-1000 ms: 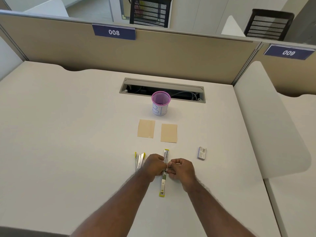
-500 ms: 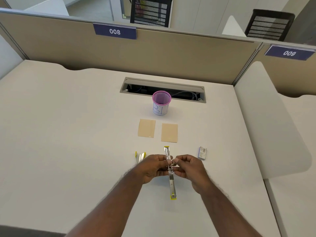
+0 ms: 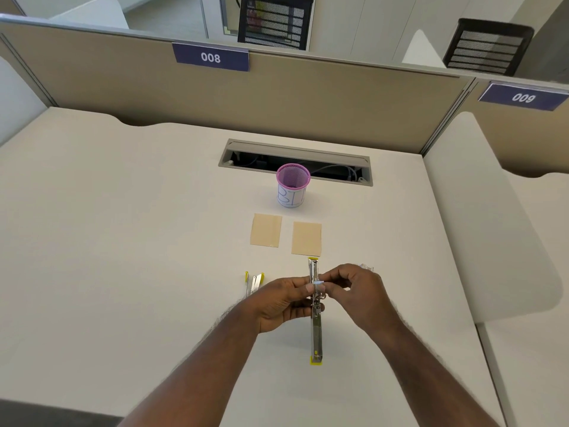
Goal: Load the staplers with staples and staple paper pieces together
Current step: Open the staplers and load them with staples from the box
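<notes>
Above the desk, both hands grip the opened stapler, lengthwise away from the person.

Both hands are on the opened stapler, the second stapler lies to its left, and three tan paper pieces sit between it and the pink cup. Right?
Not quite: the head view shows two tan paper pieces, not three. The rest holds: left hand and right hand are on the opened stapler, the second stapler lies to its left, and the pink cup stands beyond the papers.
</notes>
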Available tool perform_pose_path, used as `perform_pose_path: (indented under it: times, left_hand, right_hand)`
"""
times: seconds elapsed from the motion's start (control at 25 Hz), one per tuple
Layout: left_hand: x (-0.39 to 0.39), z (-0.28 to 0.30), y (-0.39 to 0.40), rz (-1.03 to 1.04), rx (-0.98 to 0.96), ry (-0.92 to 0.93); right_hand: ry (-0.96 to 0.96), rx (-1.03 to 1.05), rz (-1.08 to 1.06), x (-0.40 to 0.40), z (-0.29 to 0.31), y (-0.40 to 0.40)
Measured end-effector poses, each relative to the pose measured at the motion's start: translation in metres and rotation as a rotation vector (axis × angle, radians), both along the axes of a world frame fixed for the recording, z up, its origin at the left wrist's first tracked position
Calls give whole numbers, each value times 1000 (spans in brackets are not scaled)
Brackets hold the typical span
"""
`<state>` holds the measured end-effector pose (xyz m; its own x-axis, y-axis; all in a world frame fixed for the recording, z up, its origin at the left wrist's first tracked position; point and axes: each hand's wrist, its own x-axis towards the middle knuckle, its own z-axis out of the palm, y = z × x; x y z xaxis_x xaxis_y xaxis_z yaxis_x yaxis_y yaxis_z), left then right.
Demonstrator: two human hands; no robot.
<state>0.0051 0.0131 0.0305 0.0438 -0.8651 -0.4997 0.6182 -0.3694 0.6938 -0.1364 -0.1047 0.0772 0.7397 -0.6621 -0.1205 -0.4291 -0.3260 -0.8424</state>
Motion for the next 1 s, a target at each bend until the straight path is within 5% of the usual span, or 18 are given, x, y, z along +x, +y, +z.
perform_pose_path:
  times: [0.44,1.0]
  left_hand:
    - [-4,1,-1,-7,-50,24]
    - [-3,-1,0,9,-58,55]
  right_hand:
    - [200,-230,242,8,12,-4]
    - [323,-29,147,2,13,-9]
